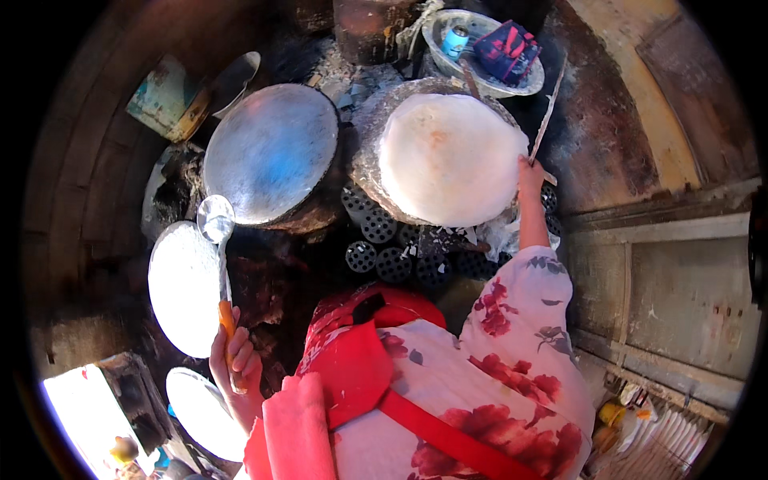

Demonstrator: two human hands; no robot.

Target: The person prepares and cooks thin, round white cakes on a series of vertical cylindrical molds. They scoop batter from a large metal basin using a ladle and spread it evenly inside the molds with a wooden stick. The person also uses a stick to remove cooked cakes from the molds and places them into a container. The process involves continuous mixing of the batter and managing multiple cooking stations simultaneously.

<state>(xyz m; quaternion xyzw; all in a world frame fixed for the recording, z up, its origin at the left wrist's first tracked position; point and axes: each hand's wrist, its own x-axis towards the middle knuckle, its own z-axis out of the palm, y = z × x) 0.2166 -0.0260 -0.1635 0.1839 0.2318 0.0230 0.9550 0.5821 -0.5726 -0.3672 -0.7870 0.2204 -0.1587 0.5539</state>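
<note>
My left hand point(241, 362) is closed around the wooden handle of a metal ladle point(216, 219), whose bowl points away from me near the front edge of a round griddle point(272, 156). Its surface looks grey, with a bluish sheen. My right hand point(530, 178) grips a thin, pale stick point(550, 108) that slants up and away. That hand is at the right rim of a wide, round white flatbread point(452, 164), browned in one small spot. Beneath the flatbread lies a rough round support point(370, 120); whether several sheets are stacked cannot be told.
Several black perforated coal briquettes point(394, 264) stand below the flatbread. A metal basin point(512, 88) at the back holds a blue can and a dark cloth bag. At left are a bright white round surface point(184, 292), another lower down point(204, 408), and a worn bucket point(164, 100).
</note>
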